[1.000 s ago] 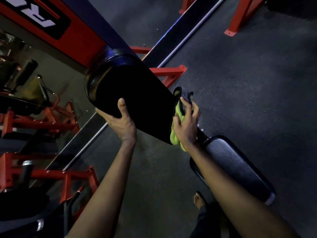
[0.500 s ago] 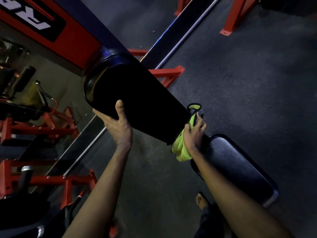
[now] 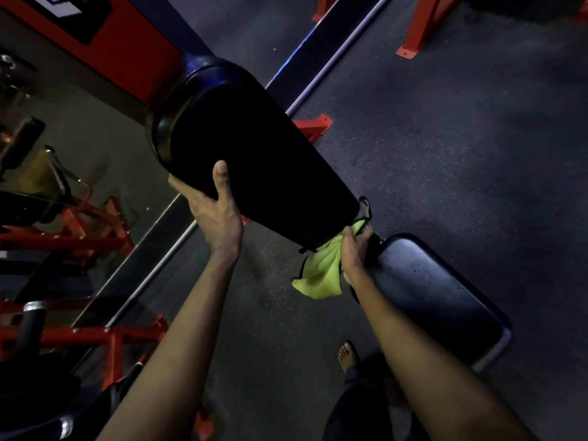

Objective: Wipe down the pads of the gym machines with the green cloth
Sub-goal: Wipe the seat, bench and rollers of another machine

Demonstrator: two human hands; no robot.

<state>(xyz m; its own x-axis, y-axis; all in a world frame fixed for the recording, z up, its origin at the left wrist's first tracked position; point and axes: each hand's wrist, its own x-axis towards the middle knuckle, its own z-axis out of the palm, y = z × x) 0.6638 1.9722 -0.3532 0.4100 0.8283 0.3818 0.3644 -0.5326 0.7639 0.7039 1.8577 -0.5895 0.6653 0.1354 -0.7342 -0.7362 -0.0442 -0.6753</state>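
A long black back pad [image 3: 254, 160] slants from upper left down to the middle of the head view. My left hand [image 3: 216, 211] grips its left edge, thumb on top of the pad. My right hand [image 3: 354, 249] holds the green cloth [image 3: 321, 272] bunched against the pad's lower end, with part of the cloth hanging below. Just right of that hand lies the black seat pad [image 3: 439, 297], dotted with small specks.
Red machine frames [image 3: 79, 335] and a black roller stand at the left, beside a mirror. A metal strip [image 3: 334, 58] crosses the dark rubber floor diagonally. More red feet [image 3: 420, 30] stand at the top. My bare foot [image 3: 346, 354] is on the floor below the seat pad.
My right hand has slid the green cloth down the pad's right side to its lower end, and more cloth now hangs loose. My left hand has kept its grip on the pad's edge.
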